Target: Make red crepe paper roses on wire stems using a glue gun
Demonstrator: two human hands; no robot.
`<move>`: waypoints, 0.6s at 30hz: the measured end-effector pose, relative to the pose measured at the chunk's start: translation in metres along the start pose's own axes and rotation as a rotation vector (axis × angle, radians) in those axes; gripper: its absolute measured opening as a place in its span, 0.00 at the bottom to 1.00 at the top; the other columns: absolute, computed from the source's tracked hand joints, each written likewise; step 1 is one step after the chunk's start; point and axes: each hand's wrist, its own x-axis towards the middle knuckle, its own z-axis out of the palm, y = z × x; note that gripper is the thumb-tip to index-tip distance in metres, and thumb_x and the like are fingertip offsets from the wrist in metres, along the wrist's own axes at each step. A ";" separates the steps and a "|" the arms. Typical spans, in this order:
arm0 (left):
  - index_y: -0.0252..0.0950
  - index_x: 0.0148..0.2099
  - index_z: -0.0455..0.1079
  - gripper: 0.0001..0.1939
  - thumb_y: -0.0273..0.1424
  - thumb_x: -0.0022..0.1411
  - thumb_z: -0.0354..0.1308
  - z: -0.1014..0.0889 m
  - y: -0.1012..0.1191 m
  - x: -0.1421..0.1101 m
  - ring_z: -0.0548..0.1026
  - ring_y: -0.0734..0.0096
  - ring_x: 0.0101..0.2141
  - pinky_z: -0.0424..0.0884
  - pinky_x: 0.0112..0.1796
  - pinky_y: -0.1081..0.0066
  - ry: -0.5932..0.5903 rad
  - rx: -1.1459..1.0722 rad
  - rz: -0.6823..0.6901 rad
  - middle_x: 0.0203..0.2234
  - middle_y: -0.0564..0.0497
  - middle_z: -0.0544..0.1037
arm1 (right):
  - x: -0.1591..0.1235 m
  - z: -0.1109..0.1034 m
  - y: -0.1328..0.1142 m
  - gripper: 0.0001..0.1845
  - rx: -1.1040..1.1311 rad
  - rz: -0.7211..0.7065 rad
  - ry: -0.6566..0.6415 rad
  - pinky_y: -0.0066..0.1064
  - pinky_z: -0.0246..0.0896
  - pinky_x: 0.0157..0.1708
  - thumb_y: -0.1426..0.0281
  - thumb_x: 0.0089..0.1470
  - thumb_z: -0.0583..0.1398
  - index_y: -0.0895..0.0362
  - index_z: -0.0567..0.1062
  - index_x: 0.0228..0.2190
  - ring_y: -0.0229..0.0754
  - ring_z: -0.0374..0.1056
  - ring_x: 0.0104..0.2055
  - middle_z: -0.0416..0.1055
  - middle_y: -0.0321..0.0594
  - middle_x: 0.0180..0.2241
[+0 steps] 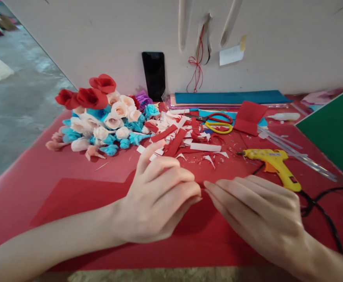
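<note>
Left hand (162, 199), right hand (265, 211) | grip: both pinching thin red paper (80, 199) | curled-petal flowers (101, 119) | yellow glue gun (269, 155)

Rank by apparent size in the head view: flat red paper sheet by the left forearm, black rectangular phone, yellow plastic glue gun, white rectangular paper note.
1. Red paper sheet, even partly covered.
2. Black phone and yellow glue gun: too alike to rank, the gun being nearer.
3. White paper note.

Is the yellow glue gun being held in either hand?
No, the yellow glue gun lies on the red tabletop beyond the right hand.
</note>
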 end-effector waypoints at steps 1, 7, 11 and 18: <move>0.36 0.35 0.64 0.05 0.22 0.55 0.54 -0.001 0.000 0.002 0.64 0.68 0.35 0.52 0.54 0.54 -0.009 -0.042 -0.043 0.29 0.52 0.71 | 0.001 0.000 0.001 0.10 -0.003 0.013 0.008 0.31 0.57 0.29 0.81 0.50 0.58 0.62 0.71 0.37 0.36 0.65 0.28 0.71 0.36 0.30; 0.37 0.34 0.55 0.07 0.25 0.64 0.40 0.007 -0.017 0.006 0.62 0.71 0.33 0.61 0.41 0.68 -0.039 -0.321 -0.399 0.30 0.51 0.62 | 0.009 -0.003 0.003 0.06 0.032 0.067 0.028 0.29 0.59 0.30 0.79 0.50 0.59 0.58 0.72 0.31 0.35 0.68 0.28 0.73 0.32 0.28; 0.37 0.32 0.54 0.10 0.29 0.67 0.37 0.017 -0.031 0.006 0.60 0.74 0.29 0.60 0.32 0.73 -0.101 -0.427 -0.580 0.27 0.53 0.60 | 0.013 -0.003 0.001 0.04 0.127 0.112 0.035 0.27 0.60 0.31 0.77 0.52 0.59 0.57 0.73 0.30 0.33 0.68 0.29 0.73 0.31 0.29; 0.35 0.20 0.50 0.19 0.30 0.64 0.46 0.029 -0.042 0.006 0.57 0.78 0.21 0.55 0.25 0.75 -0.216 -0.422 -0.512 0.17 0.58 0.56 | 0.015 -0.003 0.007 0.05 0.122 0.156 -0.059 0.27 0.61 0.32 0.74 0.53 0.58 0.56 0.74 0.32 0.33 0.69 0.30 0.74 0.31 0.30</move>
